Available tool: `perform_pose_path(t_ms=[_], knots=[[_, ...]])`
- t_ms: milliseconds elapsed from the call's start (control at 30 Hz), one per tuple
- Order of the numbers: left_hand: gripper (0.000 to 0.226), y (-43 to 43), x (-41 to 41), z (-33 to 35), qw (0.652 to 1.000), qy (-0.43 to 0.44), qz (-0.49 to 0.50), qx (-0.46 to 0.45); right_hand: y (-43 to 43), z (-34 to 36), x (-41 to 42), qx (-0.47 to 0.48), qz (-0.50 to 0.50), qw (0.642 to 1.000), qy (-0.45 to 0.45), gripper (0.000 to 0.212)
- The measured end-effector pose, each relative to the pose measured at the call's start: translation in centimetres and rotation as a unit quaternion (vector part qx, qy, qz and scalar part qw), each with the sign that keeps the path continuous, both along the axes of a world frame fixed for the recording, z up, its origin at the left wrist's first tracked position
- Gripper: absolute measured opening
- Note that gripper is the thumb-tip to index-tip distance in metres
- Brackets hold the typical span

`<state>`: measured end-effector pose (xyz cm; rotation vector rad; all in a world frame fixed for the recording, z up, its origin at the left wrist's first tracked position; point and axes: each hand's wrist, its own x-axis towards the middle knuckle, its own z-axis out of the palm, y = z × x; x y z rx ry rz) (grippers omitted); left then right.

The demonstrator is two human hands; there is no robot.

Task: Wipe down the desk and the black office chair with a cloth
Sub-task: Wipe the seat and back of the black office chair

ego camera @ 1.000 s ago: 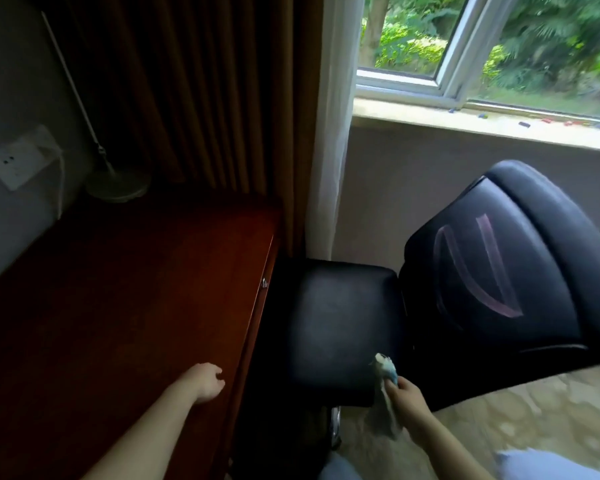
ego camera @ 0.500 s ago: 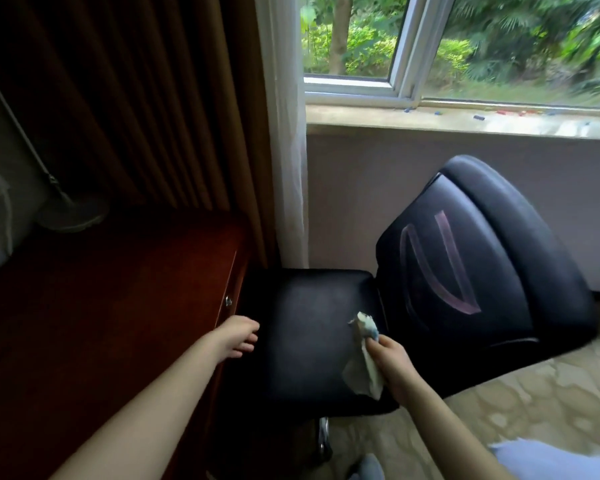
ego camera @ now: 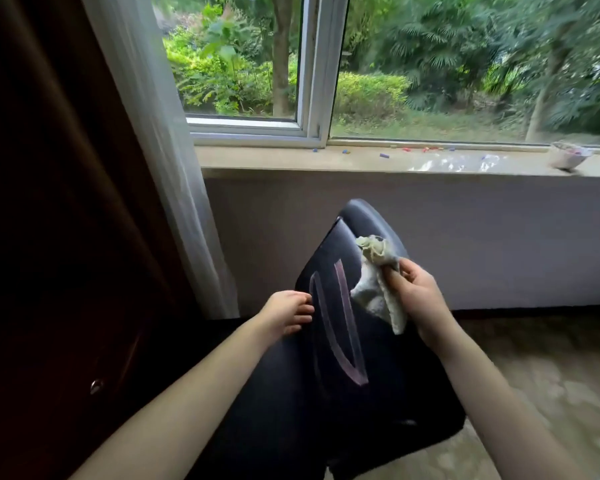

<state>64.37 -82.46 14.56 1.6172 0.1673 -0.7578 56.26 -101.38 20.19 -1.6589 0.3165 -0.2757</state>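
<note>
The black office chair [ego camera: 378,403] fills the lower middle, its backrest facing me and marked with pale pink chalk-like lines. My right hand [ego camera: 420,299] pinches a crumpled pale cloth [ego camera: 378,271] against the upper right of the backrest. My left hand [ego camera: 286,315] grips the backrest's left edge, fingers curled round it. The dark wooden desk [ego camera: 66,393] lies at the lower left in shadow, with a small metal knob showing on its front.
A brown curtain [ego camera: 49,133] and a sheer white curtain [ego camera: 160,150] hang at the left. The window sill [ego camera: 361,161] carries small coloured bits and a small bowl [ego camera: 568,157]. Stone-patterned floor [ego camera: 551,375] lies to the right of the chair.
My view has swung right, away from the desk. My right hand has lifted the cloth from the seat up to the backrest. My left hand has moved off the desk edge onto the chair's back.
</note>
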Motion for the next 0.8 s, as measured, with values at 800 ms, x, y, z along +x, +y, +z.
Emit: perform_pose_path(t_ms=[800], knots=[[0.06, -11.5, -5.5, 3.1, 0.764, -0.374, -0.48, 0.214, -8.1, -0.4, 3.9, -0.379, -0.001, 0.919, -0.108, 0.034]])
